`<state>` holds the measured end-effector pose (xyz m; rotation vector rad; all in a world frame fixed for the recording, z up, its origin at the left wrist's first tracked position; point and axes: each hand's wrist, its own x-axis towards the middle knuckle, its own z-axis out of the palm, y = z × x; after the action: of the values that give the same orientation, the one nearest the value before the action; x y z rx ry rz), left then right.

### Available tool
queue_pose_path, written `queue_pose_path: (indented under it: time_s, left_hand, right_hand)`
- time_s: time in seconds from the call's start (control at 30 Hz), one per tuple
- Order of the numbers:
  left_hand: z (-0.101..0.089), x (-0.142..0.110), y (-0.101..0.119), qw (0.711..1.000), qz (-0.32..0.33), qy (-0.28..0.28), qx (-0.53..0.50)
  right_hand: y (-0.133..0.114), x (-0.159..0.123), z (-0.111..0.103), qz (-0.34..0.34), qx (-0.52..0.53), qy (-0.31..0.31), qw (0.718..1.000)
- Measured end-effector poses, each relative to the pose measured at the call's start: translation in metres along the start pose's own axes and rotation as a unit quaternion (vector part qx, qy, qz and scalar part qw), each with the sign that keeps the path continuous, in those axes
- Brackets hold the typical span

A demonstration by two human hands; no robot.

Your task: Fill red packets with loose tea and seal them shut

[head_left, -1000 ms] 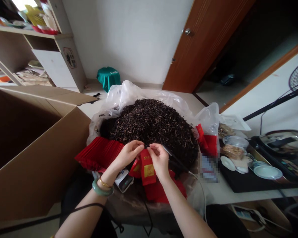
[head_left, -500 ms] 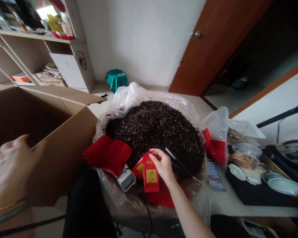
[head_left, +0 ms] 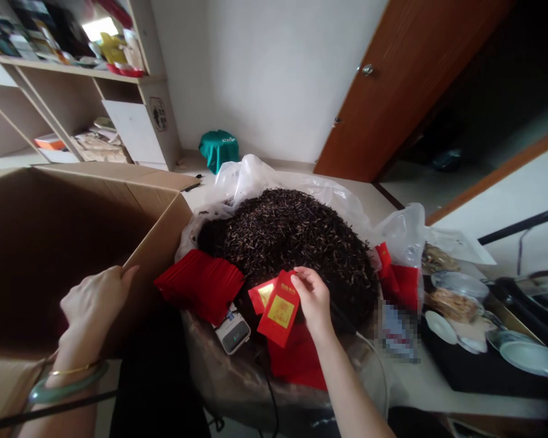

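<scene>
My right hand (head_left: 313, 298) pinches the top of a red packet (head_left: 281, 309) with a gold square on its front. A second red packet (head_left: 261, 294) shows partly behind it. Both are in front of a big heap of dark dried leaves (head_left: 296, 225) in a clear plastic bag (head_left: 251, 176). My left hand (head_left: 95, 304) is over the open cardboard box (head_left: 158, 243), its back toward me, the thumb by the near wall. Its fingers curl down, mostly hidden; a sliver of red shows beside them.
A fanned row of red packets (head_left: 201, 283) lies left of the heap beside a small white device (head_left: 232, 330). More red packets (head_left: 301, 359) lie below my right hand. On the right are a bag of red packets (head_left: 404, 283), dishes (head_left: 532, 356) and a black cable (head_left: 271, 395).
My left hand has moved right, and its spread fingers have curled down. My right hand has lifted slightly and tilted its red packet. The view has shifted a little.
</scene>
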<state>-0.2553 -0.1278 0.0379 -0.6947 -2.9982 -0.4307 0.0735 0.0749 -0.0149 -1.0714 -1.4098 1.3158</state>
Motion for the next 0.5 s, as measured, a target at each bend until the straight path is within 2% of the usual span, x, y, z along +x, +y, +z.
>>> queue_pose_path:
  time_s: [0.07, 0.13, 0.17, 0.2, 0.27, 0.33, 0.4, 0.5]
  left_hand:
    - [-0.004, -0.016, 0.021, 0.997, -0.002, 0.059, -0.044]
    - [-0.009, -0.037, 0.053, 0.976, 0.118, 0.133, -0.124]
    - [-0.012, -0.050, 0.074, 0.958, 0.193, 0.125, -0.172]
    - [-0.014, -0.063, 0.096, 0.936, 0.258, 0.081, -0.223]
    - [-0.015, -0.091, 0.142, 0.872, 0.371, -0.070, -0.312]
    - [-0.013, -0.113, 0.179, 0.813, 0.447, -0.186, -0.324]
    - [-0.009, -0.126, 0.201, 0.796, 0.448, -0.229, -0.337]
    - [-0.007, -0.126, 0.207, 0.784, 0.413, -0.246, -0.393]
  right_hand:
    - [-0.006, 0.000, 0.000, -0.002, 0.009, 0.011, 1.000]
    - [-0.014, -0.003, 0.002, -0.019, 0.007, 0.016, 1.000]
    - [-0.020, -0.006, 0.003, -0.033, 0.002, 0.015, 0.999]
    - [-0.026, -0.010, 0.003, -0.050, -0.005, 0.012, 0.999]
    - [-0.038, -0.019, 0.003, -0.092, -0.023, 0.004, 0.995]
    - [-0.050, -0.028, 0.001, -0.134, -0.044, 0.000, 0.990]
    - [-0.060, -0.034, -0.005, -0.163, -0.066, 0.001, 0.984]
    - [-0.065, -0.035, -0.016, -0.160, -0.067, -0.011, 0.985]
